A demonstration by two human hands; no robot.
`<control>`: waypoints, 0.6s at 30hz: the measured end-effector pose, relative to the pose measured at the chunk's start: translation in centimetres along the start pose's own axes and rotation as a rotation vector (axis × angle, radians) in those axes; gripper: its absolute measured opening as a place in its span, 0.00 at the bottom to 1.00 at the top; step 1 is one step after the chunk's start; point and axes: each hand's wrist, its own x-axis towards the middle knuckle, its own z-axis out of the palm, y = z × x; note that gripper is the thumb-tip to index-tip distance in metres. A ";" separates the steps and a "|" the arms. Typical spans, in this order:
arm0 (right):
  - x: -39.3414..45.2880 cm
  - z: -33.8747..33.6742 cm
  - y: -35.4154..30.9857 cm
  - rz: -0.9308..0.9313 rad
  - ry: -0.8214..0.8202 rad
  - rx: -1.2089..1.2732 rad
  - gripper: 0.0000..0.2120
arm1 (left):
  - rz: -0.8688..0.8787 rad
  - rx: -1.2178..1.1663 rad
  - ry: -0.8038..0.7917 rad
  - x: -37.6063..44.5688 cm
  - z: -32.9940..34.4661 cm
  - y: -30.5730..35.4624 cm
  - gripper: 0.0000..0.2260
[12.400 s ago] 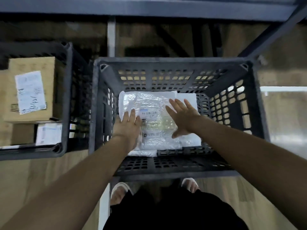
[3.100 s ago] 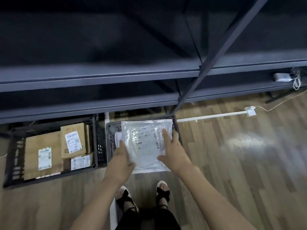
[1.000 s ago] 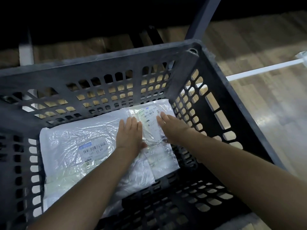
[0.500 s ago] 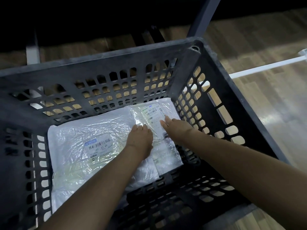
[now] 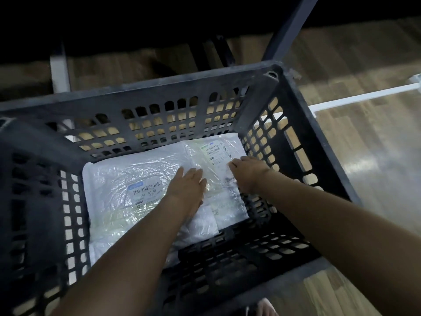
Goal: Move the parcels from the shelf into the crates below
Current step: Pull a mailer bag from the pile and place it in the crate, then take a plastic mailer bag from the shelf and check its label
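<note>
While the large black slotted plastic crate point(image 5: 145, 115) is standing on the wooden floor, two clear-wrapped white flat parcels are lying inside: one point(image 5: 127, 201) left, the labelled newer one point(image 5: 218, 160) overlapping it at right, long axis running away. Both hands are flattening it, left hand point(image 5: 185, 190) fingers straight, right hand point(image 5: 247, 172) fingers slightly bent, gripping nothing.

Below me lies a wood-plank floor point(image 5: 364, 160), pale and glossy where light reflects off it on my right. A white strip point(image 5: 364, 98) runs across those planks toward the right edge. A dark metal post point(image 5: 293, 23) slants upward ahead, and a pale upright point(image 5: 59, 71) stands at left.
</note>
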 end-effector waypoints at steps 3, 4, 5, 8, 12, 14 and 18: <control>-5.2 -4.0 0.3 0.000 -0.045 0.038 0.27 | -0.054 -0.103 -0.041 -4.6 -3.3 0.0 0.27; -7.3 -5.7 0.4 -0.009 -0.054 0.059 0.27 | -0.063 -0.119 -0.060 -6.9 -4.7 -0.1 0.27; -9.7 -7.5 0.5 -0.021 -0.057 0.074 0.27 | -0.076 -0.120 -0.084 -9.3 -6.3 -0.2 0.27; -17.2 -13.5 1.7 -0.044 -0.078 0.115 0.24 | -0.136 -0.118 -0.158 -17.0 -12.3 -1.5 0.27; -27.3 -23.4 4.0 -0.011 -0.100 0.194 0.26 | -0.194 -0.151 -0.150 -27.5 -22.1 -3.6 0.27; -32.1 -28.4 4.9 0.014 -0.082 0.223 0.25 | -0.229 -0.180 -0.118 -32.6 -26.7 -4.7 0.27; -40.4 -37.0 5.4 0.091 -0.039 0.318 0.26 | -0.311 -0.258 -0.037 -41.6 -34.1 -6.4 0.25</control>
